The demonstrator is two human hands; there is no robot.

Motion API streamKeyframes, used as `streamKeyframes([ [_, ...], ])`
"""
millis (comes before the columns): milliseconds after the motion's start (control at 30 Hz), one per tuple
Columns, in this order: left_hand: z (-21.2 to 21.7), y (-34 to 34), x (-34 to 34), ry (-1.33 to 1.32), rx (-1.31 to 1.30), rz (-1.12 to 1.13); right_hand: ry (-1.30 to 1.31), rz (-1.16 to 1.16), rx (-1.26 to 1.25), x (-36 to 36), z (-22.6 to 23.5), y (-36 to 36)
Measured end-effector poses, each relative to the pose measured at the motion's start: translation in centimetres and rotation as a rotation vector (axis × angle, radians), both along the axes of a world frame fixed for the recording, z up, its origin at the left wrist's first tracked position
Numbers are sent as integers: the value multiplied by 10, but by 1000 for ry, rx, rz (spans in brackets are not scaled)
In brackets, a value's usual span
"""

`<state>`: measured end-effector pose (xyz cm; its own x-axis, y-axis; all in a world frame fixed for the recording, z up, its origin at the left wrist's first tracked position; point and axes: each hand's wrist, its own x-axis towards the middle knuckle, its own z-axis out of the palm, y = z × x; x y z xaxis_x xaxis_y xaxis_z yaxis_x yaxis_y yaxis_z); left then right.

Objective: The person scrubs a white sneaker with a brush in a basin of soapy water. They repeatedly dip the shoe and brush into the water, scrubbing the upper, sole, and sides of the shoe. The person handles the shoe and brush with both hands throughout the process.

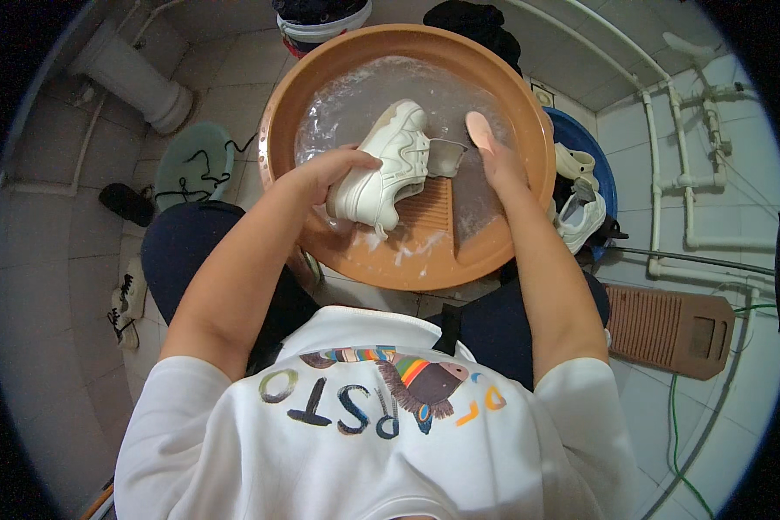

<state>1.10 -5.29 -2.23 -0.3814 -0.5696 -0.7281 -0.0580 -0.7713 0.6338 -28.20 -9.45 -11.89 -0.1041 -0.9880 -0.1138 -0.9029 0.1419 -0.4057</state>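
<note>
My left hand [336, 165] is closed around the side of a white chunky sneaker [392, 163]. The sneaker lies tilted over the built-in ribbed slope [428, 213] of a large orange-brown basin [272, 143], its tongue flopped out to the right and its laces off. Cloudy, soapy water [446, 80] fills the basin, and suds cling to the near wall. To the right of the shoe, my right hand [504, 165] grips a brush with a pink oval back [477, 130], held over the water and apart from the sneaker. Its bristles are hidden.
A blue tub [610, 182] with several shoes stands right of the basin. Nearer, a brown washboard [667, 328] lies on the tiles. At left sit a pale green basin [196, 149] with black laces and a pair of shoes [130, 299]. White pipes [654, 173] line the right wall.
</note>
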Motion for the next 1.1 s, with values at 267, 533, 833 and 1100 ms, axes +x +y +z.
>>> streamKeyframes([
  [267,-25,-2,5,-10,-194,34,-186,70,-34,13,-32,-10],
  [533,-45,-12,5,-21,-321,-55,-177,285,37,89,74,32],
  [833,-15,-11,-3,-210,-365,-210,166,-54,250,-30,-68,-29],
  [1100,-52,-19,1,-609,-664,-342,-380,85,91,41,44,-4],
])
